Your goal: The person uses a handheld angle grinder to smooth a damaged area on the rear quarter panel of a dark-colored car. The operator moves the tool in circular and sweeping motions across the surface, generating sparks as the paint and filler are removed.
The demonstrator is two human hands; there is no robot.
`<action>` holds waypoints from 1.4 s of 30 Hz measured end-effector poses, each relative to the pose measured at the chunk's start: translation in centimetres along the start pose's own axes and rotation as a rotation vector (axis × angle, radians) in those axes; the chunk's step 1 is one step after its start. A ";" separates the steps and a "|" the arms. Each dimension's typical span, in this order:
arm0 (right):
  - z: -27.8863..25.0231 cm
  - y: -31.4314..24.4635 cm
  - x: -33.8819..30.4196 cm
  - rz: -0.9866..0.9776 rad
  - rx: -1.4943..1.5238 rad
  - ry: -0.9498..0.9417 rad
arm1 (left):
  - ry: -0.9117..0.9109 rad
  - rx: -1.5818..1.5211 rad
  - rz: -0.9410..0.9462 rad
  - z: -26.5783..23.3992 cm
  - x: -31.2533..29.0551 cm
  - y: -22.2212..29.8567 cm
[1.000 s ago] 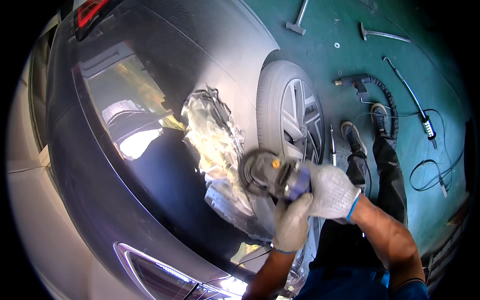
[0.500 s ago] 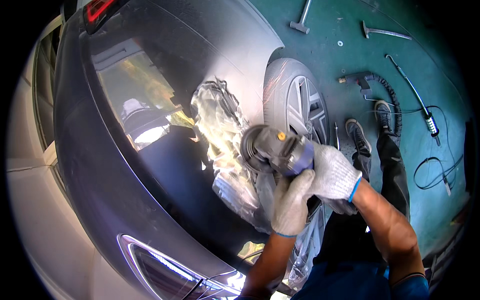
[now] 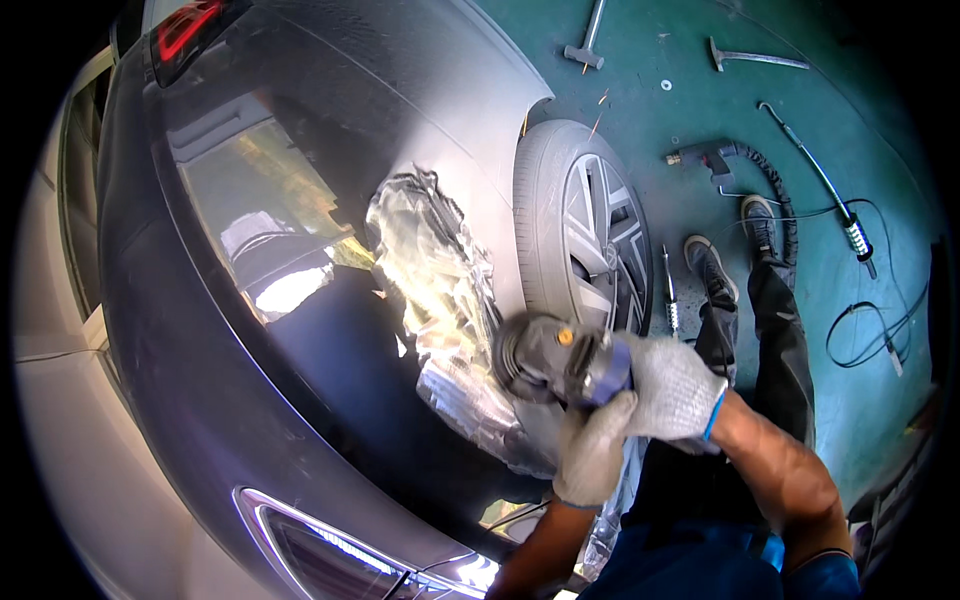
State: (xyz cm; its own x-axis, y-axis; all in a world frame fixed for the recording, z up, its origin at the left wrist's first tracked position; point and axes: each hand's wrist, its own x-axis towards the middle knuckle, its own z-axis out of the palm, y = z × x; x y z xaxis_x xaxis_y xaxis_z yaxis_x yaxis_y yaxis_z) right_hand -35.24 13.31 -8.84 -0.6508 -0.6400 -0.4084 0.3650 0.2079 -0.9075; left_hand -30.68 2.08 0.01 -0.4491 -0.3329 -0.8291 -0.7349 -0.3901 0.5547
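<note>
Both of my hands, in knitted white work gloves, are closed around an angle grinder [image 3: 563, 362] with a dark body and a round disc at its left end. My right hand [image 3: 676, 388] wraps its rear body. Below it, my left hand [image 3: 592, 455] grips the near side, thumb up against the tool. The disc sits at the wheel-arch edge of a grey car's rear panel [image 3: 440, 135], beside a crumpled patch of bare, shiny metal [image 3: 440, 290]. Whether it touches the metal cannot be made out. A few orange sparks fly past the tyre [image 3: 545, 225].
On the green floor lie a hammer [image 3: 584, 56], a second hammer [image 3: 760, 60], a pistol-shaped tool [image 3: 715, 158] with a black hose, a hooked rod with a spring-like handle [image 3: 825, 180], a slim tool [image 3: 670, 292] and a looped cable [image 3: 868, 335]. My shoes [image 3: 712, 268] stand beside the wheel.
The grinder and both hands have moved nearer to me along the wheel-arch edge. The sparks, dense across the tyre before, are now few and farther off. The whole view has shifted slightly.
</note>
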 end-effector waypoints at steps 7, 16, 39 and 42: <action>0.9 2.1 1.6 -0.071 0.013 0.175 | -0.092 0.021 -0.062 0.3 2.3 1.7; -0.1 0.2 1.3 -0.018 -0.005 0.185 | -0.119 0.012 -0.094 -0.4 2.2 1.4; 1.3 0.5 -1.5 0.008 0.003 0.031 | -0.011 0.028 -0.096 -1.4 -1.5 -0.9; 2.2 0.1 -3.4 0.119 -0.048 -0.103 | 0.021 -0.007 -0.085 -2.6 -3.2 -2.6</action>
State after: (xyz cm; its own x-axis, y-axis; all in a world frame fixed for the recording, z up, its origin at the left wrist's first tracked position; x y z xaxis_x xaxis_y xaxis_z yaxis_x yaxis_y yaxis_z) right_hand -31.54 13.94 -7.31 -0.5322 -0.6809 -0.5031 0.4013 0.3204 -0.8581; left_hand -25.98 1.90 1.45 -0.3745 -0.3162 -0.8717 -0.7661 -0.4241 0.4830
